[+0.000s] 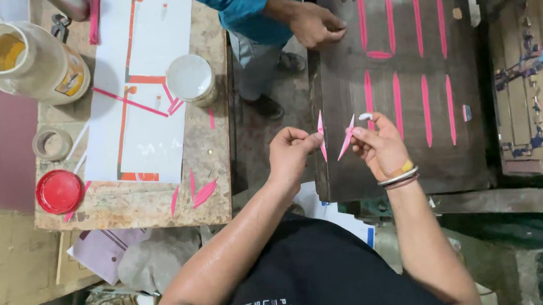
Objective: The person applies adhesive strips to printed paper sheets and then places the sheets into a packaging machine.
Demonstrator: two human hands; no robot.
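Observation:
My left hand (pixel 290 151) pinches a small pink strip (pixel 322 137) by its end, held upright. My right hand (pixel 379 143) grips a longer pointed pink strip (pixel 346 141), tilted toward the left hand, with a bit of white at its fingertips. Both hands hover over the near left edge of a dark wooden panel (pixel 348 81) that carries several pink strips (pixel 425 104) laid in slots. A bangle and band sit on my right wrist.
Another person in a teal shirt stands beyond, both hands (pixel 316 23) at the panel's far left edge. To the left is a worn workbench (pixel 139 197) with a white sheet (pixel 143 86), a glue jug (pixel 28 61), a white jar (pixel 192 79), a red lid (pixel 59 191) and a tape roll (pixel 52 144).

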